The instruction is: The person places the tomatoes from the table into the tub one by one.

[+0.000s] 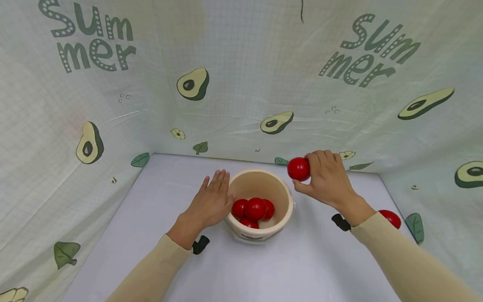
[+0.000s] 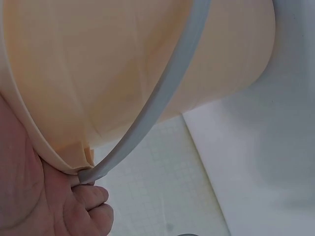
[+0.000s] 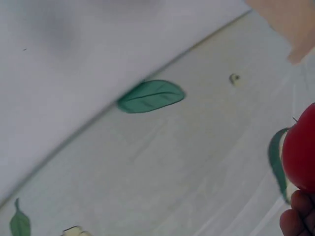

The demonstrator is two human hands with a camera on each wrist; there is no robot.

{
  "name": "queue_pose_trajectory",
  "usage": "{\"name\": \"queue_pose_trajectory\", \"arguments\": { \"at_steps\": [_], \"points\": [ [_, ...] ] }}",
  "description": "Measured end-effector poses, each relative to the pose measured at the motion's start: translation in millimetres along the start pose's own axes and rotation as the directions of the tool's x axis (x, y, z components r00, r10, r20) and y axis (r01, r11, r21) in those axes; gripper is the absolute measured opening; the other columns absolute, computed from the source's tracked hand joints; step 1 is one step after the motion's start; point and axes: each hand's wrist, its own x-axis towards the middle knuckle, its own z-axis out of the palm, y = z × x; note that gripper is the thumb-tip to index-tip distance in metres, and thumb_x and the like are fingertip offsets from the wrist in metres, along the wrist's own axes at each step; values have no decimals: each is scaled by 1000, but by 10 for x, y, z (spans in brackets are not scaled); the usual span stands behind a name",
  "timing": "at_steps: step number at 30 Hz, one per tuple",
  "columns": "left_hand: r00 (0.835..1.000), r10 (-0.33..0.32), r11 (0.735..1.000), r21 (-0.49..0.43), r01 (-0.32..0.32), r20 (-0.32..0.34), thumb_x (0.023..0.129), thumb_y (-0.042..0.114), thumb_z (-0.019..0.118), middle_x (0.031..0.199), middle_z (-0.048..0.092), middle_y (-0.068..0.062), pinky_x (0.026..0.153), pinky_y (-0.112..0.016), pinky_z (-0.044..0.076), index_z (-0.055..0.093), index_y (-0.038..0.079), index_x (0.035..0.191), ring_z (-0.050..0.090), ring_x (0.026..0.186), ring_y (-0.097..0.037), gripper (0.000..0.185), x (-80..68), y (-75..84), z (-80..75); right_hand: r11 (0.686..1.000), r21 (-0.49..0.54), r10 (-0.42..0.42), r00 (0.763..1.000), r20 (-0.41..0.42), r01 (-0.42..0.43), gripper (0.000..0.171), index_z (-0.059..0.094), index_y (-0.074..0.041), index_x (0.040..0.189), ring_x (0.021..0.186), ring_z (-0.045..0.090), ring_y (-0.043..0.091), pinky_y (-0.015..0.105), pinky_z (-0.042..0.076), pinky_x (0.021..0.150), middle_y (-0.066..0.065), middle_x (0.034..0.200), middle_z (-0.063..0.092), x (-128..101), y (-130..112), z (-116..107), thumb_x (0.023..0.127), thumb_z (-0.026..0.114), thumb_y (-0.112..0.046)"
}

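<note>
A cream bucket (image 1: pixel 288 209) with a grey handle (image 2: pixel 152 105) stands on the table, and several red apples (image 1: pixel 255 209) lie inside it. My left hand (image 1: pixel 212 201) rests against the bucket's left rim with its fingers straight; in the left wrist view the palm lies along the rim by the handle's end. Up and to the right of the bucket, my right hand (image 1: pixel 327 178) grips a red apple (image 1: pixel 298 169) between thumb and fingers. That apple (image 3: pixel 301 152) shows at the right edge of the right wrist view, fingertips below it.
Another red apple (image 1: pixel 391 218) lies near the table's right edge, partly hidden behind my right forearm. The white table (image 1: pixel 286 268) is bordered at the back and sides by a pale cloth (image 1: pixel 234 54) printed with avocados and leaves.
</note>
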Motion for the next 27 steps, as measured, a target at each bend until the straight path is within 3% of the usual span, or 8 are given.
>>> {"name": "queue_pose_trajectory", "arguments": {
  "at_steps": [4,11,27],
  "points": [
    [1000,5,1000,8,-4,-6,112,40,36,174,22,-20,132,-58,12,20,-4,166,14,164,-36,71,-4,-6,3,997,60,-55,998,-1,55,62,60,3,111,90,57,36,50,46,74,18,100,64,190,-341,6,81,69,-51],
    [1000,10,999,42,-10,-7,112,42,35,175,20,-19,132,-58,11,21,-3,166,13,164,-35,71,-6,2,-12,992,94,-91,991,100,82,59,61,-2,108,95,59,33,46,47,78,14,100,64,253,-735,153,81,72,-53],
    [1000,0,1000,32,0,-10,111,44,35,175,21,-18,132,-58,11,20,-1,167,13,164,-35,73,-3,-7,9,994,83,-87,986,145,76,61,62,-2,111,103,58,31,45,47,83,13,105,65,148,-825,355,83,70,-56]
  ]
}}
